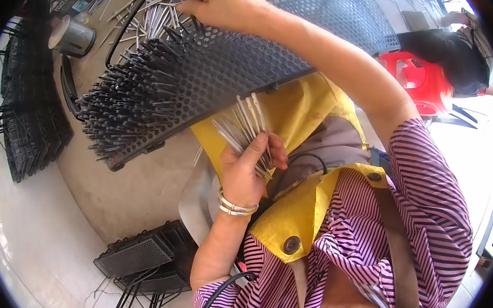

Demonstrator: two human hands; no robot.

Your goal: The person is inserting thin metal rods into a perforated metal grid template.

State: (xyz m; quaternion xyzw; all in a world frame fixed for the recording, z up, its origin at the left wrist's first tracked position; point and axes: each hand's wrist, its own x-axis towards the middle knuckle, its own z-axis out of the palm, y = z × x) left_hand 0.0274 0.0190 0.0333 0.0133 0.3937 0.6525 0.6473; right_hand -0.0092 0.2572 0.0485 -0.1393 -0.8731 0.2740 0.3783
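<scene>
My left hand [247, 165], with two bangles at its wrist, is wrapped round a fanned bundle of thin silver metal rods [248, 119]. It is just below the near edge of a long black perforated rack [273, 53]. Many dark rods [132, 93] stand packed in the holes at the rack's left end; holes show bare across its middle and right. Reaching across from the right, my right hand [220, 5] is above the rack's far edge, its thumb and fingers pinched together. What they pinch, if anything, is too hidden to name.
Loose silver rods [158, 19] lie beyond the rack, near a metal can [72, 37]. Black racks stand stacked at left [32, 113], and more racks [136, 256] rest at lower left. A red plastic stool [420, 85] and another person [467, 50] are at right.
</scene>
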